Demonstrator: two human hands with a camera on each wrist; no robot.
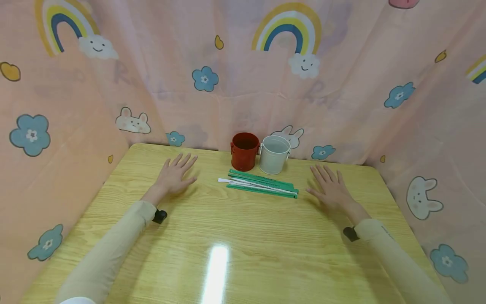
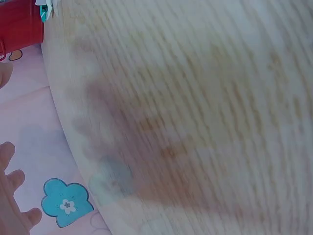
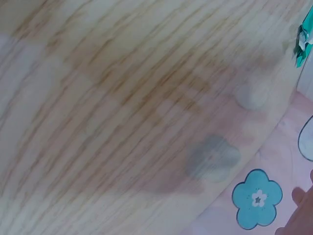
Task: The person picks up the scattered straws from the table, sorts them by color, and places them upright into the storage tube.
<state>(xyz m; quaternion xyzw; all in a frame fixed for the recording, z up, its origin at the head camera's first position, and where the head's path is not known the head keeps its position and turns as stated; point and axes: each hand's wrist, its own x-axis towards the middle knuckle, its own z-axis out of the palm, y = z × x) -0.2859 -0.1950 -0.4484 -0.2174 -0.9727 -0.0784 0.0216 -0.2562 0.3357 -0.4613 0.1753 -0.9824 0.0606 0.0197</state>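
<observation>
My left hand [image 1: 174, 175] is spread with straight fingers over the left part of the table, holding nothing. On the other side, my right hand [image 1: 331, 188] is spread the same way, its thumb side towards a small pile of long, thin green packets [image 1: 262, 192]. Slim white strips [image 1: 243, 182] lie among these packets; their kind is hard to tell. Behind the pile, a small red bucket [image 1: 244, 156] and a white bucket [image 1: 274, 154] stand upright side by side. Part of the red bucket [image 2: 19, 24] and some fingertips [image 2: 16, 179] show in the left wrist view.
The wood-grain table [image 1: 265, 253] has a bright light reflection near its front. A pink curtain [image 1: 163, 63] with rainbows, flowers and rabbits hangs behind the table and along both sides. Each wrist bears a dark device [image 1: 160, 216].
</observation>
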